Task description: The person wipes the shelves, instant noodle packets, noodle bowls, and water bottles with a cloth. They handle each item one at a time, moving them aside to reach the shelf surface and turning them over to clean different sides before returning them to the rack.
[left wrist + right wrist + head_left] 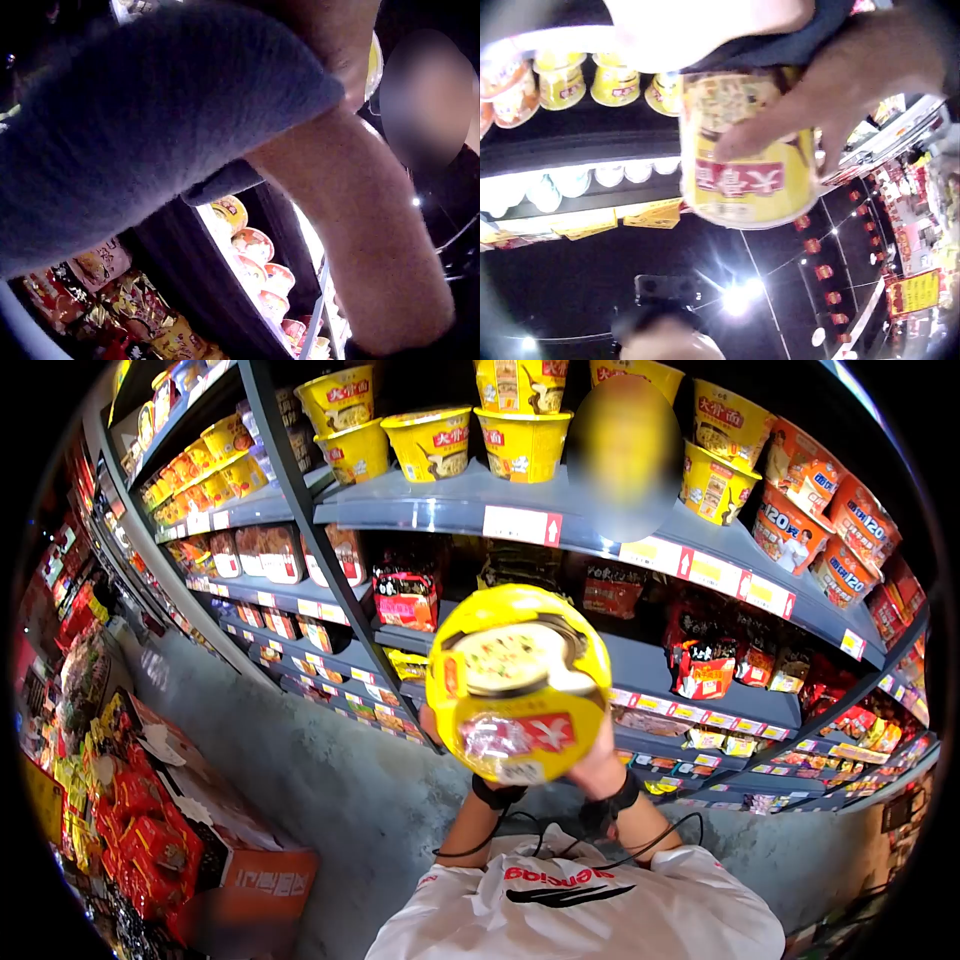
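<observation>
A yellow instant noodle bowl (520, 685) is held up in front of the chest, its printed lid tilted toward the head camera. My right hand (597, 755) grips its lower right side; in the right wrist view the fingers of that hand (780, 124) lie across the bowl's printed wall (742, 202). At the opposite side my left hand (430, 726) holds the bowl, mostly hidden behind it. The left wrist view is largely filled by a dark band (165, 120) and bare skin, with a sliver of yellow bowl (373, 66) at the right.
Ahead, a shelf (420, 505) carries stacked yellow noodle bowls (428, 445) and orange ones (790, 525). Bagged noodles (703, 660) sit on the shelf below. At left, a cardboard box (265, 890) stands on the floor beside heaped red packets (150, 850). Cables trail from both wrists.
</observation>
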`<state>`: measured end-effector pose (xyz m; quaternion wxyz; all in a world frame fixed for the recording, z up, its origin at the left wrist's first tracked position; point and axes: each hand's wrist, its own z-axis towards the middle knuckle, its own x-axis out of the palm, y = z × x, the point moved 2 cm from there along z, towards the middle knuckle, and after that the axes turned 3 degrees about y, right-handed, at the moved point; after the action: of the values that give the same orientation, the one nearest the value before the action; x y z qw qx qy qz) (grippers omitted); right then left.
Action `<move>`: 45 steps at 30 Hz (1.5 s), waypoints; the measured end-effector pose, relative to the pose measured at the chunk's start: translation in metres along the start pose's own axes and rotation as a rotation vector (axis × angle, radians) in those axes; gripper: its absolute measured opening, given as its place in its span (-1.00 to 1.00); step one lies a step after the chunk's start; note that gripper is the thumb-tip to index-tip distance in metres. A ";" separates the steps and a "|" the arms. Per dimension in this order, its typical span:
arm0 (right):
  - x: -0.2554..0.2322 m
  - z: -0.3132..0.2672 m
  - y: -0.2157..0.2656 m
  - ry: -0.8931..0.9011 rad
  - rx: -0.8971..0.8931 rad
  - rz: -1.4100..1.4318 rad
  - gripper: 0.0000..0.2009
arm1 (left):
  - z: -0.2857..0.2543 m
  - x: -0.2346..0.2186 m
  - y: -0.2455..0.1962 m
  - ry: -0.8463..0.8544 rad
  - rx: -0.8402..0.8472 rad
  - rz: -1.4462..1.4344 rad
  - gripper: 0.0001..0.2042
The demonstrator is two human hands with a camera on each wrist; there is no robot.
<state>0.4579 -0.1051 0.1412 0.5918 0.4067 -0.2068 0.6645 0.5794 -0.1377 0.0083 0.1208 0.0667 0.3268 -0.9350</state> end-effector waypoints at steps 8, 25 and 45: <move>0.032 -0.002 0.017 -0.364 -0.020 -0.287 -0.36 | 0.031 -0.069 0.011 -0.369 -0.130 -0.306 -0.13; 0.005 0.033 0.040 -0.078 -0.010 -0.660 -0.60 | 0.377 -0.149 -0.061 -0.312 0.564 0.153 0.26; -0.088 -0.009 0.077 -0.576 -0.299 -0.392 -0.34 | 0.499 -0.090 0.004 -0.316 0.336 0.451 0.21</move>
<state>0.3787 -0.1694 0.0827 0.6782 0.5180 -0.3774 0.3596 0.6444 -0.4370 0.4124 0.3614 0.0102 0.1222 -0.9243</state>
